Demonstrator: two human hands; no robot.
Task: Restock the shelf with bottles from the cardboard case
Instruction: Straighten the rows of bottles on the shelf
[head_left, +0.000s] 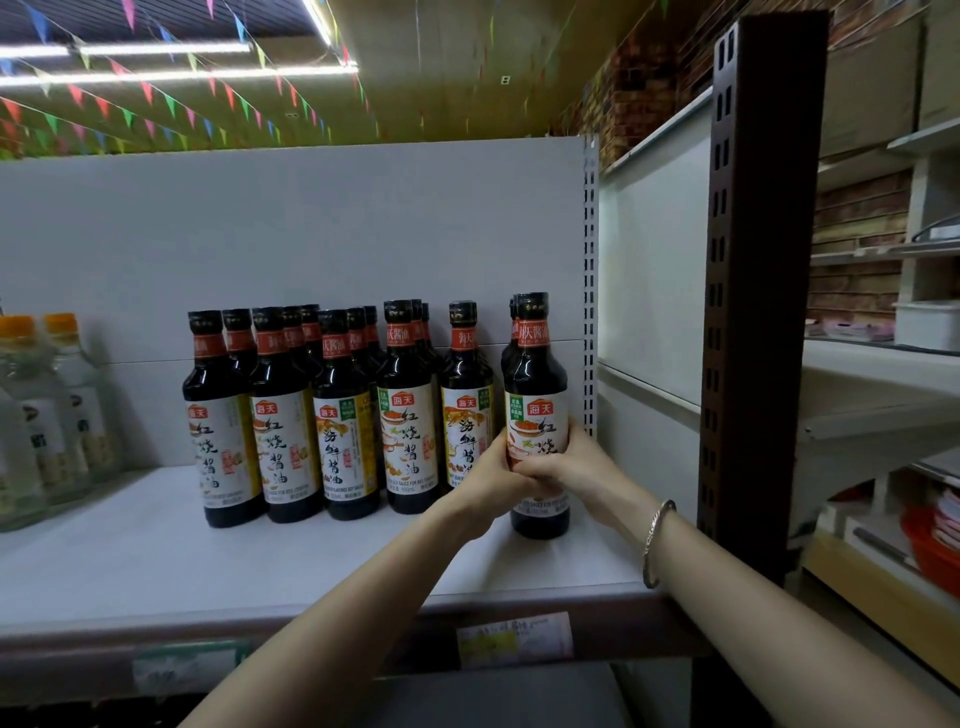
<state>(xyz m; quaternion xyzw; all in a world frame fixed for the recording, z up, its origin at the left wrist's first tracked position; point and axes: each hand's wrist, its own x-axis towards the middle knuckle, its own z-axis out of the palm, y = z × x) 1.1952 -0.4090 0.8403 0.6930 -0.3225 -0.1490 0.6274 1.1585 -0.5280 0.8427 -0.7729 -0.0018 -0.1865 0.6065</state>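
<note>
Head view: both hands, left (496, 475) and right (563, 467), are gripping a bottle (537, 400) standing lower right on the shelf (156, 561). Advice: square the label forward, align with the row (332, 415); case unseen.

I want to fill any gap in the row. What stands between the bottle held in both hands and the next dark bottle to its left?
Nothing: in the head view, only bare white back panel shows between the held bottle and its neighbour.
</note>
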